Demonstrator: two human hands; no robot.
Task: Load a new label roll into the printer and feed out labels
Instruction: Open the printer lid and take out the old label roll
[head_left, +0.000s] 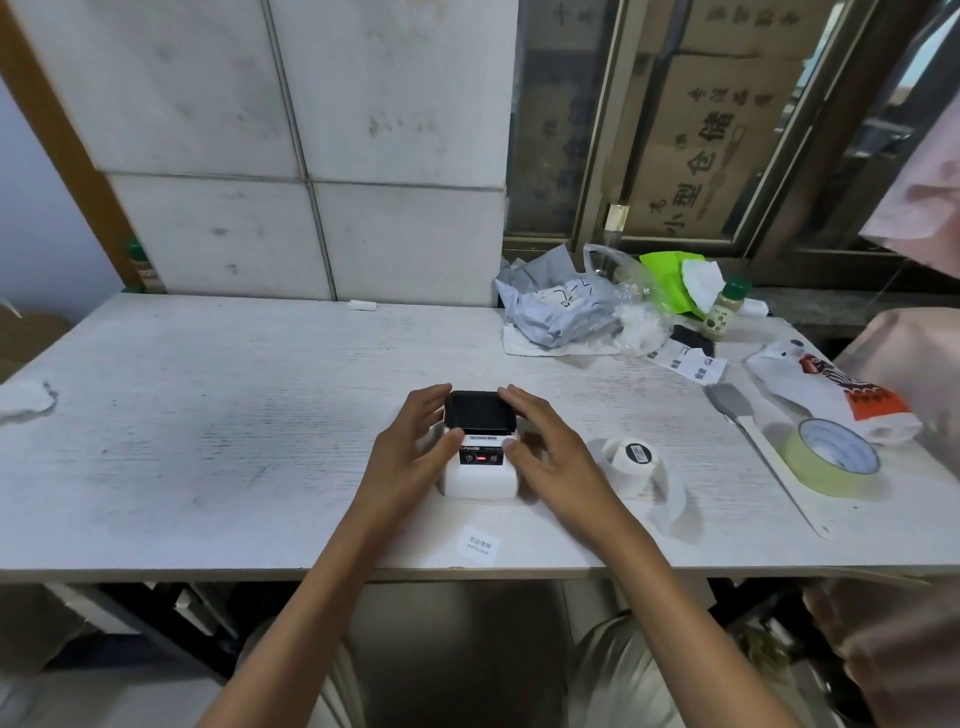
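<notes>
Two bare hands flank a small white plastic label printer (478, 470) with a black hinged lid (479, 412), which sits near the front middle of the scratched white wooden table (208, 415). The left hand (410, 447) curls against the printer's left side, fingertips at the lid's edge and thumb near the control panel; the right hand (540, 441) does the same on the right, so both grip the printer rather than hang loose. The lid appears raised, though I cannot tell whether a roll already sits inside. A white label roll (631, 457) with a loose tail of backing paper lies just to the right of the printer, apart from both hands, beside a ring of pale green tape (831, 462). A small printed "welcome" label (480, 545) rests near the table's front edge. The risk I see: uneven pressure from the two hands could twist the lid or slide the light printer, and the roll's trailing strip could snag or feed in crooked.
</notes>
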